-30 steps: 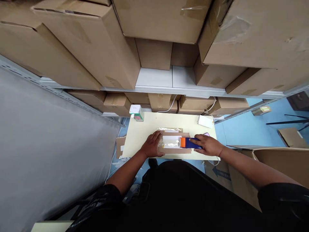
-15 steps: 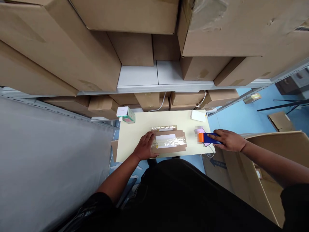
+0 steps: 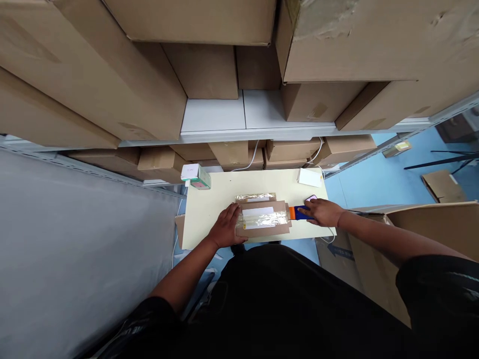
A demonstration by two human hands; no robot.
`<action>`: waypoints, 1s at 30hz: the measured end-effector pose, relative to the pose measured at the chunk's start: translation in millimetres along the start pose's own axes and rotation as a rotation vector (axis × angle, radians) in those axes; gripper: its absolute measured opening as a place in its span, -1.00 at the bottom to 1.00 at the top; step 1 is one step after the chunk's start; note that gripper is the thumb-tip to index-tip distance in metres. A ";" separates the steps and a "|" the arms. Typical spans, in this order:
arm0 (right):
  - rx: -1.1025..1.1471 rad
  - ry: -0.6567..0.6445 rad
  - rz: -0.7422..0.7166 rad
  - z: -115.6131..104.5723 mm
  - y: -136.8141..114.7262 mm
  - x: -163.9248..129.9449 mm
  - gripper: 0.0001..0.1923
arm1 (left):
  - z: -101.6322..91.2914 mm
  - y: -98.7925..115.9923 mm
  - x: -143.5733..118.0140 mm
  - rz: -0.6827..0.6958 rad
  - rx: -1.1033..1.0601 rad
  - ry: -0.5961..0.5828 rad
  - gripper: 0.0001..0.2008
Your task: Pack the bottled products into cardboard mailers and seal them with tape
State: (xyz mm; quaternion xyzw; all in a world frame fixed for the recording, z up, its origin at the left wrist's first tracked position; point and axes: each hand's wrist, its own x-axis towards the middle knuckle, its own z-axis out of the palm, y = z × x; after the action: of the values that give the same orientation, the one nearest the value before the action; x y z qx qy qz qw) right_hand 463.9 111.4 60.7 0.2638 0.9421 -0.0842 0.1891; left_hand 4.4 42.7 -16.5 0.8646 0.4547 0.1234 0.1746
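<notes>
A flattish cardboard box [image 3: 262, 230] lies on the cream table, with clear tape running lengthwise over a white label on its top. At its left end, my left hand [image 3: 224, 227] grips it, fingers over the top and thumb by the near edge. My right hand [image 3: 322, 212] is closed on a blue and orange tape dispenser [image 3: 299, 213], whose orange head is at the box's right end. Behind the box is a second taped package [image 3: 256, 197]. A phone [image 3: 311, 199] lies partly hidden beneath my right fingers.
The table [image 3: 220, 188] carries a white and green carton [image 3: 197, 177] at back left and a white box [image 3: 310, 177] at back right. Shelves of cardboard boxes [image 3: 318, 109] rise behind it. A large open carton [image 3: 430, 214] stands right; a grey wall [image 3: 86, 249] is left.
My right hand has brought the tape dispenser left, from over the phone to the box's right end. The phone shows less covered by the dispenser. My left hand stays on the box.
</notes>
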 end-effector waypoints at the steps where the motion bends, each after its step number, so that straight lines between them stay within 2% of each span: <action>1: -0.005 -0.010 -0.008 -3.4 -3.0 8.0 -0.45 | 0.3 -0.1 -0.1 0.003 -0.002 0.000 0.40; 7: -0.008 -0.040 -0.029 -26.2 -12.8 40.9 -0.48 | 1.6 -1.1 -0.2 0.008 -0.013 0.000 0.43; 14: 0.068 -0.054 0.008 -31.3 -16.4 46.4 -0.51 | 3.2 -1.7 0.1 -0.021 -0.068 -0.017 0.39; 20: 0.053 -0.126 0.067 -37.0 -23.5 53.0 -0.53 | 3.9 -3.4 0.2 -0.005 -0.061 -0.015 0.39; 23: 0.106 -0.171 0.163 -31.5 -32.6 61.3 -0.62 | 3.9 -4.1 0.0 0.001 -0.048 -0.012 0.41; 26: 0.172 -0.305 0.226 -16.2 -50.5 67.6 -0.73 | 2.8 -2.7 -0.7 -0.007 -0.042 -0.003 0.40; 28: 0.227 -0.277 0.216 -2.2 -63.4 65.3 -0.73 | 1.7 -0.8 -1.1 -0.014 -0.051 -0.010 0.40; 30: 0.262 -0.189 0.279 12.8 -70.9 55.5 -0.67 | 0.8 0.8 -1.1 -0.025 -0.061 -0.024 0.40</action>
State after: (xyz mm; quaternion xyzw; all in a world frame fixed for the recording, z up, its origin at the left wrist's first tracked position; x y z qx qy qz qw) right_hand 386.5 73.8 31.0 0.4050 0.8554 -0.2033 0.2508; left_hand 4.7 41.2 -16.9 0.8547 0.4591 0.1245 0.2079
